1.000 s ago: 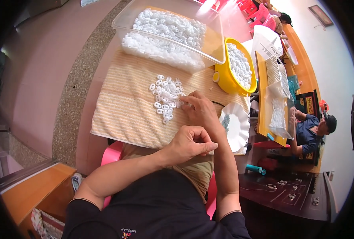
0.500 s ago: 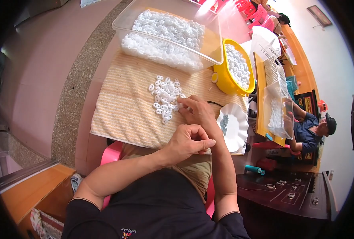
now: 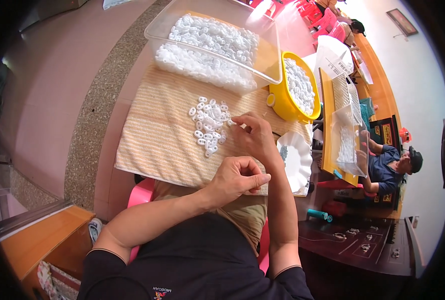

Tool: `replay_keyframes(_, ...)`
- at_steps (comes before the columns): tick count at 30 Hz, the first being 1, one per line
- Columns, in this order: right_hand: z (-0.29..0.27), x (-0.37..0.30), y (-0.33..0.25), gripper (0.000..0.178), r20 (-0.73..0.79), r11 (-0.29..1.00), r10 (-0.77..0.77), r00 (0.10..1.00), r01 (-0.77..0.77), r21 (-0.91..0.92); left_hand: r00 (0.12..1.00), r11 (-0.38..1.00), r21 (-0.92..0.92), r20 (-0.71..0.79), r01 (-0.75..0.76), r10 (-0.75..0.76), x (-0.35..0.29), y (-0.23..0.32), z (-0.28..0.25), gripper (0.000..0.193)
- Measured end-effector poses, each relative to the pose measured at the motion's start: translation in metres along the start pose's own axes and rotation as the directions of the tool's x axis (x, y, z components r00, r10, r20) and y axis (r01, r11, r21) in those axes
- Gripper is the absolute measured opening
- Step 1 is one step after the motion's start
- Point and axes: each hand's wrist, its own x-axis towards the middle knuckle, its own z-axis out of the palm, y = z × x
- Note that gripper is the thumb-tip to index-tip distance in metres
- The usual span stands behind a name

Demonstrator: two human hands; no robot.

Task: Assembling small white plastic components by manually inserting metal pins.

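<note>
The right hand (image 3: 255,137) pinches one piece at the edge of the white rings (image 3: 210,125) mid-tabletop (picking, seemingly), the left hand (image 3: 237,177) curls closed; next needs a clean lift.

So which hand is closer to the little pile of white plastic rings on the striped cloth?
The right hand: its fingertips touch the edge of the little pile of white plastic rings. The left hand is curled nearer the person's body, apart from them.

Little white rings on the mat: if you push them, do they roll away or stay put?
The rings likely stay put: they lie flat on a ribbed cloth mat that probably grips them. They look like light plastic, so the right hand could slide several at once. They seem stiff, not floppy.
</note>
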Motion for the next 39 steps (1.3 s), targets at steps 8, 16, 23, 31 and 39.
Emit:
replay_keyframes(8, 0.015, 0.018, -0.003, 0.025, -0.027, 0.948, -0.116, 0.993, 0.103, -0.302, 1.0, 0.998, -0.064, -0.004, 0.016, -0.016, 0.0, 0.0, -0.001, 0.017)
replay_keyframes(16, 0.011, 0.018, -0.005, 0.023, 0.065, 0.959, -0.032, 0.997, 0.049, -0.28, 1.0, 0.996, -0.086, -0.004, 0.014, -0.014, 0.001, -0.001, -0.003, 0.017)
replay_keyframes(23, 0.011, 0.018, 0.005, 0.019, 0.034, 0.987, -0.098, 0.995, 0.101, -0.125, 0.999, 0.999, -0.053, -0.037, 0.005, -0.007, 0.002, 0.0, -0.002, 0.016)
replay_keyframes(31, 0.012, 0.019, -0.005, 0.017, 0.006, 0.977, -0.069, 0.998, 0.069, -0.201, 0.997, 0.993, -0.107, -0.051, 0.054, -0.06, 0.002, 0.002, -0.003, 0.016)
replay_keyframes(39, 0.012, 0.02, -0.009, 0.015, 0.019, 0.944, -0.082, 0.996, 0.084, -0.32, 0.992, 0.985, -0.151, -0.074, 0.085, -0.097, 0.002, 0.004, -0.006, 0.014)
